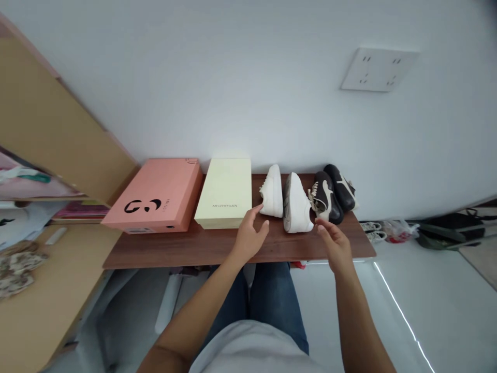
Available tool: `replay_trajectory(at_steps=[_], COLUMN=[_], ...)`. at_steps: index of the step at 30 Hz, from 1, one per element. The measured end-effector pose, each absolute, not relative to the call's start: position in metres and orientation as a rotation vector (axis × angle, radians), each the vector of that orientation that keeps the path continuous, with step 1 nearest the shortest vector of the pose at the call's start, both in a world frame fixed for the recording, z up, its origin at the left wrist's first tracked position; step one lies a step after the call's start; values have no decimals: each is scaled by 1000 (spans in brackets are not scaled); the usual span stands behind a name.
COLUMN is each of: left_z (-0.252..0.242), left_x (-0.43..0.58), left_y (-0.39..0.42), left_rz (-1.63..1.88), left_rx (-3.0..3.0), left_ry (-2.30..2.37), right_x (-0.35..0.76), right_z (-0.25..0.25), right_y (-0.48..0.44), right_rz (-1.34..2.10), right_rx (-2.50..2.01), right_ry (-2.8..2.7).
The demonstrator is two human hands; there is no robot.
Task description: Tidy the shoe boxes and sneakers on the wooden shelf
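Note:
Two white sneakers, one on the left (273,191) and one on the right (297,204), lie on a brown wooden board (217,248). The right one is tipped on its side, its sole facing left. My left hand (251,235) is open, thumb and index finger apart, with its index fingertip at the near end of the left sneaker. Beside the near end of the right sneaker is my right hand (336,243), its fingers bent and slightly apart with nothing visible between them. To the right rests a pair of black-and-white sneakers (328,194), partly turned on their sides.
On the board's left stand a pink shoebox (159,194) and a pale yellow shoebox (225,189). A wooden desk (42,305) adjoins at left. The wall with a socket plate (379,70) rises behind. Shoes, a plastic bag (399,230) and a dark bag (446,230) lie right.

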State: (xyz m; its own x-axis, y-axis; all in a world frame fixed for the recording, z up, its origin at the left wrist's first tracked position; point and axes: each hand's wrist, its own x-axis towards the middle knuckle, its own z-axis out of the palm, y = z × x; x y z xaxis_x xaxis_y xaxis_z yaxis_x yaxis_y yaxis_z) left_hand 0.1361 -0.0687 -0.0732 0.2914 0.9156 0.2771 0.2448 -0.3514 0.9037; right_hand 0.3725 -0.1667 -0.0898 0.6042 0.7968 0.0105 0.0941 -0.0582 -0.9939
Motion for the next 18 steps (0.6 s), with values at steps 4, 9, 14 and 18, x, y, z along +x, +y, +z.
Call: replay_trajectory(at_steps=[4, 9, 14, 18], left_z=[-97, -121, -139, -148], left_x=[169, 199, 213, 215], left_y=[-54, -41, -30, -21], left_rz=[1057, 957, 977, 1070], left_rx=[1718, 1619, 1489, 1427], left_ry=[1119, 1356, 1419, 1340], right_x=[381, 382, 387, 391], right_z=[-112, -138, -152, -151], right_y=[-163, -149, -133, -126], right_rz=[607, 687, 786, 724], right_rx=[-1593, -1579, -1592, -1719], right_ry=[-798, -824, -918, -1043])
